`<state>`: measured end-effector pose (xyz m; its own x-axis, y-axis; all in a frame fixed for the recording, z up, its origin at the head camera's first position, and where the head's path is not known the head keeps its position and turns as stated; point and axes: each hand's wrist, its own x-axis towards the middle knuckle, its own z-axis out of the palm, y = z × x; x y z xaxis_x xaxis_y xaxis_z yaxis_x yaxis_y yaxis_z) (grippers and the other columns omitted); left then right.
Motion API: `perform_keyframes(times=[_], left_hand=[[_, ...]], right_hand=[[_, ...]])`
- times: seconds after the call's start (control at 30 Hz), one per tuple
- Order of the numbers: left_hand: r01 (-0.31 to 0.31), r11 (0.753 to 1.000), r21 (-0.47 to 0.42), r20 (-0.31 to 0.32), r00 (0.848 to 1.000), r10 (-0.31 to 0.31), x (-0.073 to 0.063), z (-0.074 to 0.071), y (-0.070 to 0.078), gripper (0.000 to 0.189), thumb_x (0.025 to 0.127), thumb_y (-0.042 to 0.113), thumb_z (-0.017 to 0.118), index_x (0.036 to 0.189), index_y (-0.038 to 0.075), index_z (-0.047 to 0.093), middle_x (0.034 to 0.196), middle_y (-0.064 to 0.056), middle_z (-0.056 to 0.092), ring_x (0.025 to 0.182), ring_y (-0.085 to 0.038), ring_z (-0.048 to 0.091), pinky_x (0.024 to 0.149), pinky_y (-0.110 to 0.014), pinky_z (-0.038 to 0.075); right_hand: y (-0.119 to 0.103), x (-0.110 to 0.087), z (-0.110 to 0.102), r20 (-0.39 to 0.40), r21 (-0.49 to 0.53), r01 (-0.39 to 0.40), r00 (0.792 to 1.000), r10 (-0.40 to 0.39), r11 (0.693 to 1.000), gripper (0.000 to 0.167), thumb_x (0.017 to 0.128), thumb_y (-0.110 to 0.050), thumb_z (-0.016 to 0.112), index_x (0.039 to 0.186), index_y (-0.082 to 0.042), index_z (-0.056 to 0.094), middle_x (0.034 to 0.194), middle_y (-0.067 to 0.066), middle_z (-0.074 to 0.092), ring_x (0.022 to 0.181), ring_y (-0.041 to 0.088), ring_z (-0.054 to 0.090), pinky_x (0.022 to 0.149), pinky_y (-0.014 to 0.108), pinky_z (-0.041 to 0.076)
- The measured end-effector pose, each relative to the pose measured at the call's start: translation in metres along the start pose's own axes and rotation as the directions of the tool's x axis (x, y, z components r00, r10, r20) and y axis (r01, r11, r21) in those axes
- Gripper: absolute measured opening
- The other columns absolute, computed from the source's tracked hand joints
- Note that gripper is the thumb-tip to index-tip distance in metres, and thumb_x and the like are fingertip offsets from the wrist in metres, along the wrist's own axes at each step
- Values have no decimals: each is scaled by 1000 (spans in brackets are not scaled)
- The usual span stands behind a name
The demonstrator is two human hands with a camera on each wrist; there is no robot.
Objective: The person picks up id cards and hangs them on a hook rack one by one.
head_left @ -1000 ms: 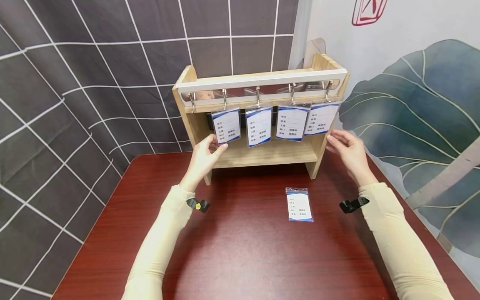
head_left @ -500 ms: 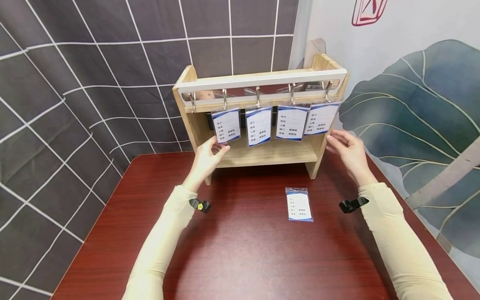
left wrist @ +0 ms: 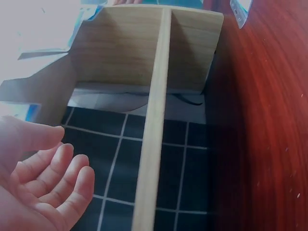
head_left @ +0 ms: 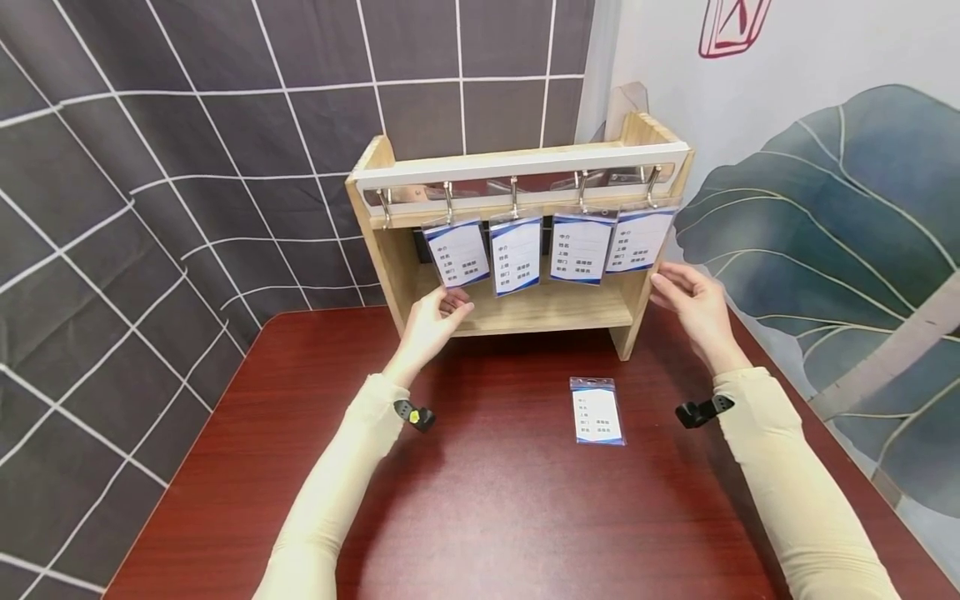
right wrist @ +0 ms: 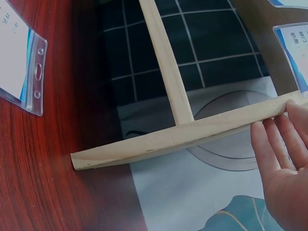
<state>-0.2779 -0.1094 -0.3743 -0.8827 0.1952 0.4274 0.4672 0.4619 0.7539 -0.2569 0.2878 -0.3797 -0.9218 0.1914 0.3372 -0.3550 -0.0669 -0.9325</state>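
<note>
My left hand (head_left: 432,325) is just below the leftmost hanging badge (head_left: 459,254), whose bottom swings toward the right. In the left wrist view the left fingers (left wrist: 79,180) are loosely bent with nothing between them and the thumb; whether the hand touches the badge I cannot tell. My right hand (head_left: 693,304) holds the right side panel of the wooden rack (head_left: 637,312), thumb at the front edge and fingers along the outer face. Several badges, such as the second badge (head_left: 516,257), hang from hooks on the white rail (head_left: 525,158).
One more badge (head_left: 597,412) lies flat on the red-brown table (head_left: 487,517), in front of the rack. The leftmost hook (head_left: 385,208) bears no badge. A dark checked cloth (head_left: 247,125) hangs behind, and a leaf-painted wall (head_left: 847,208) stands at the right.
My left hand has moved right and slightly down, and the leftmost badge has swung so its bottom shifts right. The right hand keeps its place on the rack.
</note>
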Motion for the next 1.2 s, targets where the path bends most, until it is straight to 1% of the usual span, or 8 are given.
perform_keyframes(times=[0.17, 0.3, 0.43, 0.6, 0.77, 0.9, 1.1, 1.2], left_hand=[[6, 1000, -10, 53, 999, -6, 1, 15, -2, 18, 94, 15, 70, 104, 0, 70, 92, -12, 71, 86, -25, 67, 82, -34, 54], [7, 999, -49, 94, 996, -3, 2, 27, -3, 19, 93, 12, 69, 106, -2, 68, 92, -13, 70, 85, -26, 66, 80, -32, 53], [5, 999, -54, 119, 993, 2, 2, 38, 0, 18, 93, 13, 70, 107, 0, 68, 93, -11, 70, 85, -25, 65, 79, -32, 51], [-9, 999, -39, 149, 989, 15, 4, 55, 4, 19, 93, 18, 70, 106, 5, 69, 96, -9, 71, 86, -23, 66, 83, -33, 51], [-23, 999, -48, 177, 984, 32, 2, 73, 6, 18, 93, 18, 71, 105, 6, 69, 93, -7, 70, 84, -19, 65, 81, -29, 51], [-42, 997, -60, 219, 974, 54, 0, 86, 8, 16, 94, 15, 71, 105, 4, 69, 93, -7, 69, 82, -19, 64, 78, -26, 50], [-45, 998, -34, 293, 955, 53, -4, 101, 15, 16, 95, 15, 69, 107, 5, 68, 94, -5, 68, 84, -17, 62, 77, -25, 48], [-57, 998, -22, 323, 944, 61, -5, 107, 17, 15, 95, 15, 69, 107, 5, 68, 94, -4, 69, 83, -16, 62, 78, -24, 49]], right_hand=[[0, 0, 0, 1, 7, -10, 1000, 10, 1000, 19, 95, -3, 68, 112, -11, 68, 101, -7, 71, 90, 5, 69, 80, 22, 55], [0, 0, -1, 1, 10, -14, 1000, 14, 1000, 21, 95, -2, 67, 114, -8, 67, 101, -6, 71, 89, 6, 69, 81, 23, 55], [0, 1, 1, 3, 11, -12, 1000, 12, 1000, 21, 95, -2, 68, 115, -8, 68, 101, -6, 71, 89, 5, 70, 79, 22, 55], [-5, 1, 5, 7, 8, -3, 1000, 3, 1000, 22, 95, -1, 67, 115, -9, 68, 101, -7, 70, 89, 5, 70, 77, 19, 55], [-10, -2, 8, 2, 7, -9, 1000, 9, 1000, 21, 95, -1, 67, 114, -9, 69, 101, -6, 71, 89, 5, 70, 80, 22, 55], [-15, -4, 11, -3, 9, -14, 1000, 14, 1000, 20, 94, 0, 67, 113, -8, 69, 99, -6, 71, 88, 5, 70, 81, 24, 55], [-3, 0, 4, -10, 3, -19, 1000, 19, 1000, 22, 95, -2, 67, 116, -8, 68, 101, -6, 70, 90, 5, 70, 82, 24, 55], [2, 1, 1, -14, 6, -17, 1000, 17, 1000, 22, 95, -3, 68, 116, -8, 68, 102, -6, 71, 90, 5, 70, 82, 24, 55]])
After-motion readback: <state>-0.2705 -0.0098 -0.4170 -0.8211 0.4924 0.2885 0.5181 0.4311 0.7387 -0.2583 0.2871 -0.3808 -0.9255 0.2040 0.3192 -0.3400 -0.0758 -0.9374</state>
